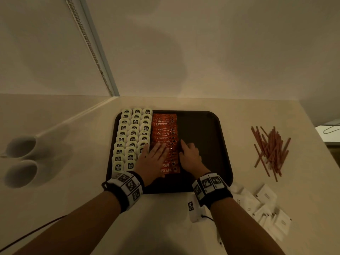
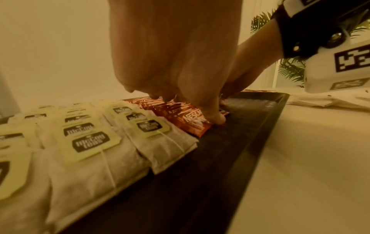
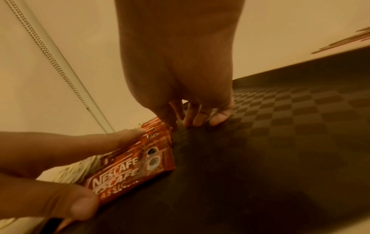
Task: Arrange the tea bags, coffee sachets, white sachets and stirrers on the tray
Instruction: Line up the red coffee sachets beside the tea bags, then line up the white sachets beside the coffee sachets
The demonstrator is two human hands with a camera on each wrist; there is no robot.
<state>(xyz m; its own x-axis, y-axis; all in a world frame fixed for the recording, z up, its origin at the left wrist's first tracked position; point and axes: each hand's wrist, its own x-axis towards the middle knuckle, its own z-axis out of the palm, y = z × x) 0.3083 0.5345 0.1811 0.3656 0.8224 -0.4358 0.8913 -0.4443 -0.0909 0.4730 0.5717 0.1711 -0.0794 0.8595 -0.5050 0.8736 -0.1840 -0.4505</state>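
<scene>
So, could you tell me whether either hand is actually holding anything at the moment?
Nothing is held. The left hand lies flat on the coffee sachets; the right hand nudges their right edge with its fingertips.

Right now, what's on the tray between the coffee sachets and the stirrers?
Only bare tray and the right hand touching the coffee sachets; stirrers lie beyond, per the head view.

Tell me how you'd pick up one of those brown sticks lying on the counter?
I'd probably pinch a stirrer near its middle, coming from above. They lie flat and crisscrossed in a loose pile right of the tray, so I'd choose one at the pile's left edge, where it lies more apart from the rest.
</scene>
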